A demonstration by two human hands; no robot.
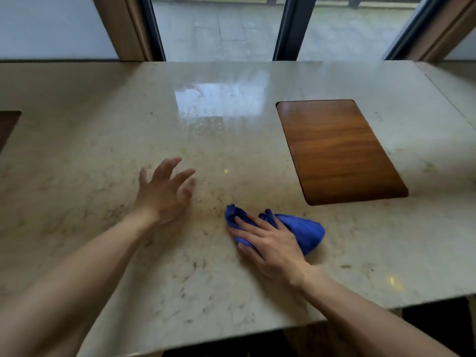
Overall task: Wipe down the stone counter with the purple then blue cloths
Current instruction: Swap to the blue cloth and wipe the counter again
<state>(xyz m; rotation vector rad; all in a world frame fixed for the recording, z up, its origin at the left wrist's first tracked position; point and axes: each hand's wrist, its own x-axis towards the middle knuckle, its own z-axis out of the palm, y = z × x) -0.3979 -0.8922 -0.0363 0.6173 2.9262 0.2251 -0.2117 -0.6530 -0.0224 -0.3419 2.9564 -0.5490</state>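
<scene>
A bunched blue cloth [306, 228] lies on the beige stone counter [103, 140], near its front edge and right of centre. My right hand [270, 240] presses flat on the cloth with fingers spread over its left part, pointing up and left. To its left, my left hand [162, 191] is over the bare stone with fingers apart and nothing in it. No purple cloth is in view.
A brown wooden panel [337, 150] is set into the counter at the right, beyond the cloth. Another dark inset [7, 124] shows at the far left edge. Window frames [291, 29] rise behind the counter. The counter's front edge [257, 328] runs close below my arms.
</scene>
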